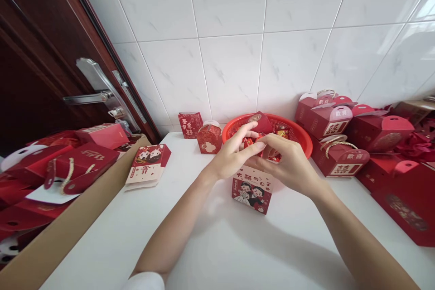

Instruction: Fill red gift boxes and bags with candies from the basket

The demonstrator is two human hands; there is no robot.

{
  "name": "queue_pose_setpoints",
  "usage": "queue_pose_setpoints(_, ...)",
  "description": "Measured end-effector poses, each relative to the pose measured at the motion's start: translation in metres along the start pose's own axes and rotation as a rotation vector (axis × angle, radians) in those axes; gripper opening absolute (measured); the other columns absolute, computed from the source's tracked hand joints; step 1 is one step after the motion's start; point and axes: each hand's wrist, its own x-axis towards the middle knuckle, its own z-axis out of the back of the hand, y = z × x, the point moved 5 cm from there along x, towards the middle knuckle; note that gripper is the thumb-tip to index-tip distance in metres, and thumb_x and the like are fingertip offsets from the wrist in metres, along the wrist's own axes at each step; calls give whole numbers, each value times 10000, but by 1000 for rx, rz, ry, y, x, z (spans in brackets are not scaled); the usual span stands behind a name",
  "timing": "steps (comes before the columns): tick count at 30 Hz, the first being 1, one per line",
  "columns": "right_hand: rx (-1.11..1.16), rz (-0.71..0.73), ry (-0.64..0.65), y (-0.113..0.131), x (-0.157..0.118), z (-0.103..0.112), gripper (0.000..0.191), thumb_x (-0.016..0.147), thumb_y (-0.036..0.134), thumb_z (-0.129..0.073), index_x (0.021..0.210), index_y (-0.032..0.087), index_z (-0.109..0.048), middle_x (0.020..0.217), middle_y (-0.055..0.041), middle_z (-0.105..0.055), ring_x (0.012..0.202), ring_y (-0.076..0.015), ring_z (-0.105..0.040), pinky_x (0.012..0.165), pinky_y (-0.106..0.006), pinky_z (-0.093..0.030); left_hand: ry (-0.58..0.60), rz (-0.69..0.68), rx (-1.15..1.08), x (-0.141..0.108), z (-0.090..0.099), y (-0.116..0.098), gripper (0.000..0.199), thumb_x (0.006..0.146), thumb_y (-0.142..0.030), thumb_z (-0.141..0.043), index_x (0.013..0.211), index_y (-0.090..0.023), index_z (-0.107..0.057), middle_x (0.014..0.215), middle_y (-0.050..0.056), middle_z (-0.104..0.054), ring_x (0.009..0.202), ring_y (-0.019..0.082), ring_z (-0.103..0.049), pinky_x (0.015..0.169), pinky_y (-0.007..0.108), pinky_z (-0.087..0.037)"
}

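A small red and cream paper gift box (251,194), printed with a cartoon wedding couple, stands upright on the white table. My left hand (234,153) is above its top, fingers and thumb curled. Close beside it my right hand (287,161) bends over the box's upper edge, its fingers curled too. The fingertips nearly meet. Red-wrapped sweets show between and behind them, but whether they lie in my fingers or in the basket is unclear. Right behind is a red plastic basket (307,142) with wrapped sweets and a red packet (259,121).
A red and cream box (147,165) lies left of my hands. Two small red boxes (190,125) stand near the tiled wall. Stacked red gift boxes (340,156) fill the right side. At left are a cardboard carton (84,204) of red boxes and a door handle (86,98).
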Motion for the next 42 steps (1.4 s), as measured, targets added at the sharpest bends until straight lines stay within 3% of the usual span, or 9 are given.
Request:
queue_pose_setpoints(3,103,-42,-16,-3,1,6,87,857,272,-663,899,207,-625,833,-23,-698,694,-156,-632,635,-276,-510,19,-31,56,1,8,-5,394,849,-440,-704,1144,-180,-680,1063,76,-697,862,189,-668,746,308,-551)
queue_pose_setpoints(7,240,-81,-4,-8,3,7,143,834,304,-699,890,197,-622,899,-41,-710,728,-164,-656,648,-286,-535,16,-60,49,1,14,-10,332,790,-462,-767,876,-144,-729,805,44,-714,757,163,-669,689,269,-544)
queue_pose_setpoints(13,488,-128,61,-11,6,5,320,807,461,-754,904,179,-640,867,-56,-711,741,-186,-681,685,-331,-578,-5,-139,78,-1,21,-11,379,817,-473,-746,1044,-173,-696,822,25,-695,756,158,-670,663,263,-546)
queue_pose_setpoints(19,202,-43,89,-6,2,27,170,862,353,-696,904,189,-688,875,-53,-716,737,-177,-656,640,-289,-539,194,-232,527,-8,31,-15,209,895,-413,-669,956,-233,-755,1161,55,-670,1090,215,-634,888,302,-514)
queue_pose_setpoints(22,77,8,170,-3,-2,26,98,885,276,-645,930,208,-700,906,-38,-729,806,-185,-671,693,-284,-528,324,-175,658,-6,27,-5,197,922,-329,-627,1031,-261,-777,1176,47,-683,1076,209,-648,913,304,-496)
queue_pose_setpoints(26,-93,27,251,-1,-4,14,137,914,210,-590,985,228,-706,926,-28,-732,806,-178,-668,693,-277,-499,286,-94,661,2,24,7,199,900,-268,-640,1039,-228,-776,1079,46,-737,992,211,-675,840,294,-504)
queue_pose_setpoints(33,-380,25,309,-5,-2,-2,179,927,158,-566,997,225,-716,889,-54,-709,811,-208,-639,667,-288,-460,347,13,598,2,27,15,434,769,-306,-780,1196,-255,-722,1223,49,-699,1130,251,-632,916,321,-492)
queue_pose_setpoints(39,-305,-7,227,-13,-3,21,229,925,296,-590,1122,229,-686,1036,-76,-729,884,-224,-678,722,-309,-511,355,20,578,1,28,13,422,820,-368,-734,1224,-250,-709,1236,69,-691,1105,247,-642,886,318,-505)
queue_pose_setpoints(42,-329,-53,276,-25,-6,30,382,871,455,-656,1181,232,-670,1106,-95,-724,950,-275,-685,742,-350,-527,362,-57,607,1,27,9,415,803,-386,-751,1189,-237,-725,1152,75,-716,1044,246,-663,862,324,-510)
